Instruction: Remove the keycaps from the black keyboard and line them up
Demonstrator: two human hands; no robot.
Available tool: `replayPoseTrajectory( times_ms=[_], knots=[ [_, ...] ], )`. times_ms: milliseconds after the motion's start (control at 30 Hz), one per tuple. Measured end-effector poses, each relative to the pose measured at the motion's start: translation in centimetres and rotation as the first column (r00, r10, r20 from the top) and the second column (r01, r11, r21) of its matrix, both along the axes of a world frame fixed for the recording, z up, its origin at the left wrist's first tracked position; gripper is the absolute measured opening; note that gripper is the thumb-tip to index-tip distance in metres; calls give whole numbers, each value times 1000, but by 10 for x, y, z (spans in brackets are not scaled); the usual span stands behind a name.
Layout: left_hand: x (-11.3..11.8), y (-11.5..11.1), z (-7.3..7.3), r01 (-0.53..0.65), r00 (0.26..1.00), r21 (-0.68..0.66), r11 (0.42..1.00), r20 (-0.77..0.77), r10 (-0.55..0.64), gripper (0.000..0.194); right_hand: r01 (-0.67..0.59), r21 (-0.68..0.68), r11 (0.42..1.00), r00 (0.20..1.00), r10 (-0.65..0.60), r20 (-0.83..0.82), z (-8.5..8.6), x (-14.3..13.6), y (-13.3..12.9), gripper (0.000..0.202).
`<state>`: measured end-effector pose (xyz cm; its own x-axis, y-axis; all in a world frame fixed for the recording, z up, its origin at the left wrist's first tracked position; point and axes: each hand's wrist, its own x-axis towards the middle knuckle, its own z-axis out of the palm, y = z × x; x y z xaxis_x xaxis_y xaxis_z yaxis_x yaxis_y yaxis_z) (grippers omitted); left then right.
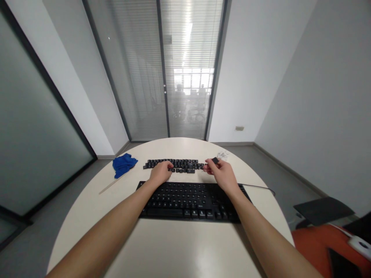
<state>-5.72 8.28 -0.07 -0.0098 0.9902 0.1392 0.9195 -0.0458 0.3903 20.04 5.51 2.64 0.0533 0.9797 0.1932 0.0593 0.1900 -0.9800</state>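
Note:
A black keyboard lies on the table below my forearms, with many of its keys lacking caps and a few caps still on its front row. Behind it several loose black keycaps sit in rows. My left hand rests at the left part of these rows, its fingers curled in among the caps; what they pinch, if anything, is hidden. To the right of the rows, my right hand is raised with a dark keycap between thumb and fingers.
A crumpled blue cloth lies at the left with a thin wooden stick beside it. Clear crumpled plastic is behind my right hand. A cable runs off the right edge. An orange chair stands at the lower right.

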Motion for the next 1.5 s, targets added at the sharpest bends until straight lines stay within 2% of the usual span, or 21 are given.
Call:
replayPoseTrajectory(
  times_ms=[967,1300,1500],
  knots=[
    [11,-7,3,24,999,25,999,-39,-23,23,-13,-12,1000,1000,13,-1,1,-1,-1,37],
    [-7,-9,17,21,997,57,998,-69,-17,35,-25,8,1000,997,24,67,-1,-1,-1,38],
    [-13,-15,14,58,996,40,998,-71,-55,32,-79,37,996,988,73,138,-6,-6,-3,41]
  ],
)
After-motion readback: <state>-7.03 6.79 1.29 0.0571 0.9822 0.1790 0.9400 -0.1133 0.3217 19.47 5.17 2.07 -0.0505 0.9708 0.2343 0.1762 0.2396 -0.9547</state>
